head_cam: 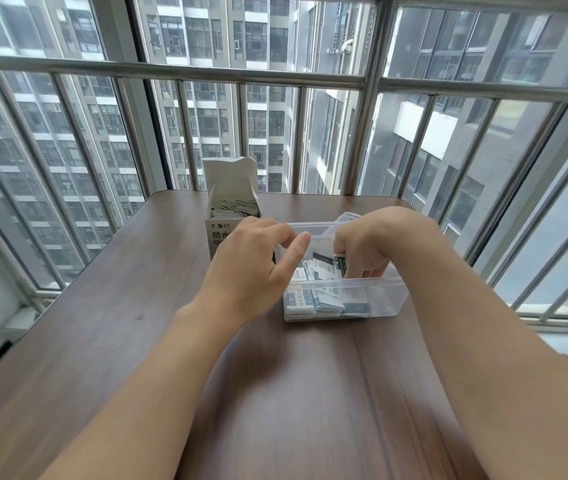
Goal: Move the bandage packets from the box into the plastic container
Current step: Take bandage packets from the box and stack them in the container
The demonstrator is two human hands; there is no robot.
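Observation:
A clear plastic container [383,299] stands on the brown table, holding several dark-and-white bandage packets [324,301]. My right hand [365,244] reaches down inside it, fingers curled on packets [339,265] near the middle. My left hand [258,268] grips the container's left rim, thumb on the near side and fingers over the top edge. Behind my left hand stands the white cardboard box [230,199], its lid flap up, with more packets [232,209] showing inside.
The wooden table [137,306] ends just behind the box at a metal window railing [275,77]. Its left edge runs beside a glass wall; railing bars close off the right side too.

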